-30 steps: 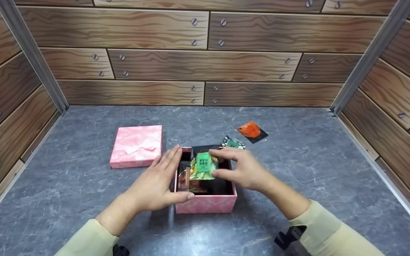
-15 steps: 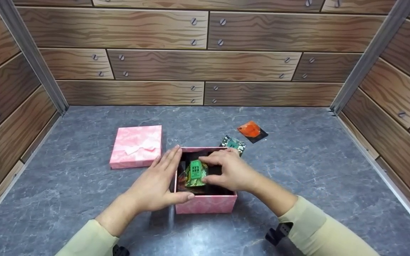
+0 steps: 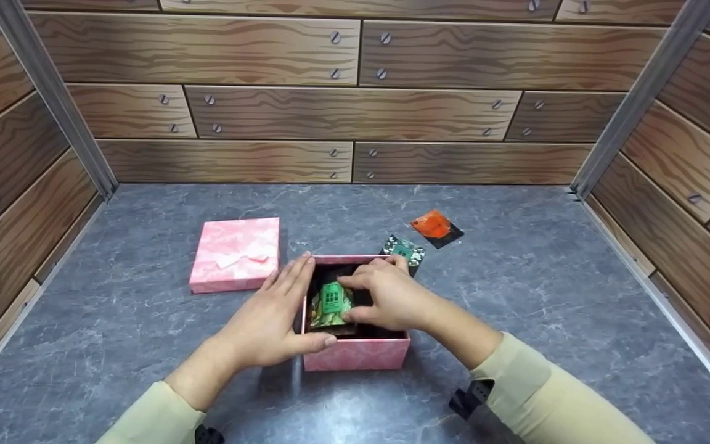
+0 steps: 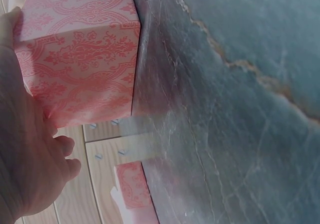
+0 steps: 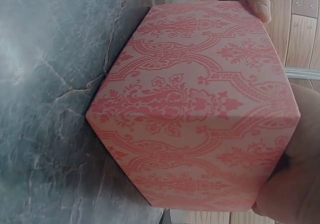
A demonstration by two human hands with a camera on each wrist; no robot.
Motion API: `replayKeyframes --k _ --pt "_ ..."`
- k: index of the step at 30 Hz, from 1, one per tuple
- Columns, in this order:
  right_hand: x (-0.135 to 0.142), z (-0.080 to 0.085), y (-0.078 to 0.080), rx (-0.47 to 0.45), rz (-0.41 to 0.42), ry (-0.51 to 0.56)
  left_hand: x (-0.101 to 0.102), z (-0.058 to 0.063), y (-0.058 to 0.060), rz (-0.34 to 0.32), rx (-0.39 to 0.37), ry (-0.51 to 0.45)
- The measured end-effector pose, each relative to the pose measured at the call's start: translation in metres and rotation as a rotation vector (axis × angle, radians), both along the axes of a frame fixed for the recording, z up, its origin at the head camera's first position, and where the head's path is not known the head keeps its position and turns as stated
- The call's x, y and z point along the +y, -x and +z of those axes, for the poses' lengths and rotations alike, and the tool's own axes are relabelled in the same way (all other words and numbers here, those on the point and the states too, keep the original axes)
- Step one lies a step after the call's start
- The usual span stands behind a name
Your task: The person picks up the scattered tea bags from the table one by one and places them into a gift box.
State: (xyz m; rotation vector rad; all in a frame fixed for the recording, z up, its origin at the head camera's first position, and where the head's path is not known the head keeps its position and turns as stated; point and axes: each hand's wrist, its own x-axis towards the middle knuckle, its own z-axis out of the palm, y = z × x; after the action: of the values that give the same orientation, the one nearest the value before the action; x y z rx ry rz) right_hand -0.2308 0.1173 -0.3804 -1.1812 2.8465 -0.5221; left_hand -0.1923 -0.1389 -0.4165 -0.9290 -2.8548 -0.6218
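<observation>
A pink patterned box stands lidless in front of me, its walls also seen in the left wrist view and the right wrist view. My left hand lies along its left side with straight fingers, the thumb reaching over the front corner. Inside the box, my right hand pinches a green sachet with a bright green label between thumb and fingers. The sachet is below the rim on the left side. Dark contents lie around it, mostly hidden by shadow and the hand.
The pink lid with a bow lies on the grey marbled table to the left. Behind the box's right corner lies a dark green floral sachet, partly covered. Farther back is an orange and black sachet. Wood-patterned walls enclose the table.
My right hand has moved left and down into the box, bringing the green sachet from above the contents to the left side. The left hand has stayed in place.
</observation>
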Motion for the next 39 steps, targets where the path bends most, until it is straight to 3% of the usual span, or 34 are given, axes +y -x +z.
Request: replayKeyframes --k 12,39 --pt "-0.0050 0.0013 0.0003 -0.021 0.000 -0.069 -0.0012 -0.0005 -0.0004 0.003 0.004 0.004" --pt "-0.0001 -0.0013 0.0017 0.006 -0.001 -0.067 -0.0007 -0.0006 -0.0002 -0.001 0.006 0.004"
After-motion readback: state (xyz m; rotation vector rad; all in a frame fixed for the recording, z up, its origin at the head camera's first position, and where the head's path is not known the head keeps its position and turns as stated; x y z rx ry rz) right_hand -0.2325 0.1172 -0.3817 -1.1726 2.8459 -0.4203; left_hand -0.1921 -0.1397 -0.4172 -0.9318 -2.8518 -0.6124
